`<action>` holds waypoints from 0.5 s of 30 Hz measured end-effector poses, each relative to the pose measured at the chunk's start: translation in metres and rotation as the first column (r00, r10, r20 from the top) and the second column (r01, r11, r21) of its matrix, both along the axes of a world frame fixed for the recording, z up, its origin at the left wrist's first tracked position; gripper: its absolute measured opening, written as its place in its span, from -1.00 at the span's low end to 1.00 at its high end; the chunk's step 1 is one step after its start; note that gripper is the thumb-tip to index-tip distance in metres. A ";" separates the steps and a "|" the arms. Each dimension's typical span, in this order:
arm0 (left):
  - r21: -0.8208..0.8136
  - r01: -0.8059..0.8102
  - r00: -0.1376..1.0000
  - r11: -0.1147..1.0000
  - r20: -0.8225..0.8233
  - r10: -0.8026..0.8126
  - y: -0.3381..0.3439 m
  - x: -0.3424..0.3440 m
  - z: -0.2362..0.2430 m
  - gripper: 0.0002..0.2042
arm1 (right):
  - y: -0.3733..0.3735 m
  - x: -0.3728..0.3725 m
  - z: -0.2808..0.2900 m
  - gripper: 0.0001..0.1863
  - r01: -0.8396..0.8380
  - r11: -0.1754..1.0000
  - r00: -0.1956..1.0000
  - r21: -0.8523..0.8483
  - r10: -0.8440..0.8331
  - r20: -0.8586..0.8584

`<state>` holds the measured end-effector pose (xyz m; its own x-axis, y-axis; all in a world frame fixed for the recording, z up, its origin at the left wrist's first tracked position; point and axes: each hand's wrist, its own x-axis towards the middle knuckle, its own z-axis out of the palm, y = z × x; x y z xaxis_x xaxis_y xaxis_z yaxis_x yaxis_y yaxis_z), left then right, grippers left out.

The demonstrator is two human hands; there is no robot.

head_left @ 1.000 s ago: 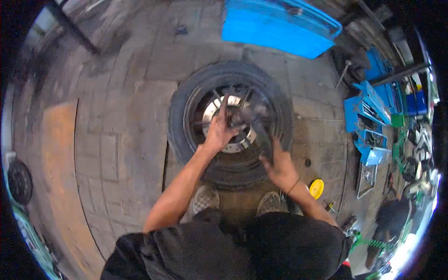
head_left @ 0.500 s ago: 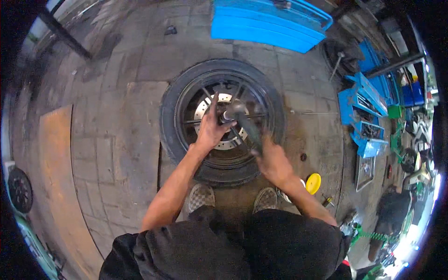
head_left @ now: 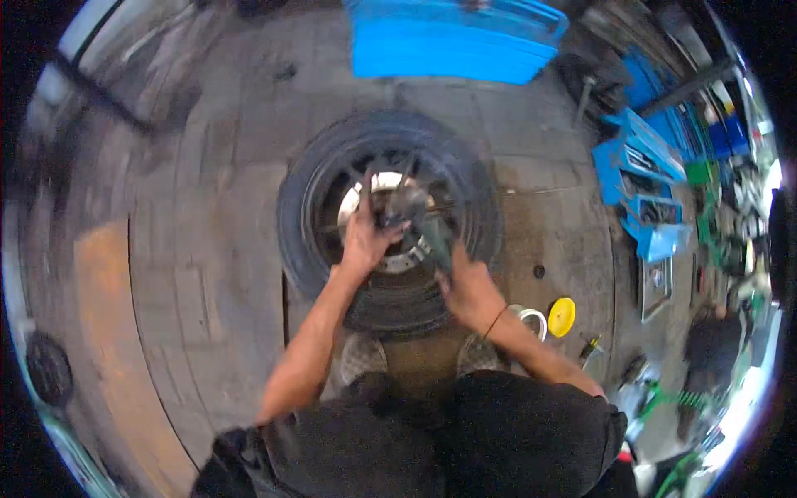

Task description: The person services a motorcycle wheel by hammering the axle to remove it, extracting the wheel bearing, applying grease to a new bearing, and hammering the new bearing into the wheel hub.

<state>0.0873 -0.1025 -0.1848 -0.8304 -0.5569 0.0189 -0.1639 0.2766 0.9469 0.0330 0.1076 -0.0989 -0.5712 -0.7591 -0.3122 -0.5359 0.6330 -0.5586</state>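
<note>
A motorcycle wheel with a black tyre (head_left: pixel 300 212) lies flat on the floor in front of my shoes. Its silver drilled brake disc (head_left: pixel 397 264) faces up. My right hand (head_left: pixel 471 290) is closed round the dark handle of a hammer (head_left: pixel 437 241), whose blurred head is over the hub. At the hub's left side is my left hand (head_left: pixel 365 241), index finger pointing away from me and thumb reaching right under the hammer head. Its other fingers curl at a small piece on the hub, which the hammer and blur hide.
A blue metal box (head_left: pixel 452 46) stands beyond the wheel. To the right are an open blue toolbox (head_left: pixel 639 183), a metal tray (head_left: pixel 656 289), a yellow lid (head_left: pixel 562 317), a white ring-shaped tub (head_left: pixel 531 319) and a small black ring (head_left: pixel 540 271). A brown board (head_left: pixel 108 315) lies left.
The whole view has shifted slightly and blurred. My right hand and the hammer have moved a little left and toward me, the head staying over the hub. My left hand keeps its place at the hub.
</note>
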 end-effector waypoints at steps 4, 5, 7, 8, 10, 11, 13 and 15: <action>-0.258 -0.033 0.997 0.966 -0.072 0.015 -0.008 0.003 -0.025 0.00 | 0.032 0.016 -0.006 -0.28 0.071 0.957 0.997 -0.280 -0.078 -0.016; -0.244 -0.036 0.998 0.969 -0.059 0.022 -0.013 0.004 -0.033 0.01 | 0.047 0.010 -0.002 -0.28 0.138 0.952 0.988 -0.273 -0.150 -0.023; 0.004 -0.059 0.993 0.998 -0.106 0.059 -0.001 0.000 -0.022 0.01 | 0.095 0.002 0.013 -0.22 0.245 0.965 0.969 -0.096 -0.241 0.057; -0.089 -0.072 0.986 0.993 -0.157 0.057 0.005 0.000 -0.025 0.00 | 0.127 0.004 0.014 -0.22 0.300 0.949 0.954 -0.095 -0.297 0.047; -0.202 -0.124 0.983 0.972 -0.157 0.093 0.012 -0.002 -0.012 -0.01 | 0.193 0.010 0.006 -0.24 0.422 0.886 0.890 -0.191 -0.446 -0.099; -0.083 -0.132 0.976 0.988 -0.183 0.115 0.011 -0.004 -0.013 -0.01 | 0.219 0.019 0.014 -0.25 0.526 0.833 0.814 -0.171 -0.551 -0.184; -0.088 -0.206 0.969 0.975 -0.156 0.191 0.022 -0.007 -0.002 -0.05 | 0.269 0.044 0.002 -0.23 0.720 0.674 0.650 -0.166 -0.739 -0.179; -0.073 -0.076 0.979 0.994 -0.196 0.060 0.061 -0.026 0.032 -0.05 | 0.312 0.077 -0.010 -0.20 0.862 0.502 0.479 -0.072 -0.852 -0.214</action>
<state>0.0609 -0.0413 -0.1526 -0.7671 -0.6021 0.2214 -0.0012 0.3465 0.9381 0.1101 0.4196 -0.1088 -0.9802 0.1518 -0.1275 0.1947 0.8581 -0.4751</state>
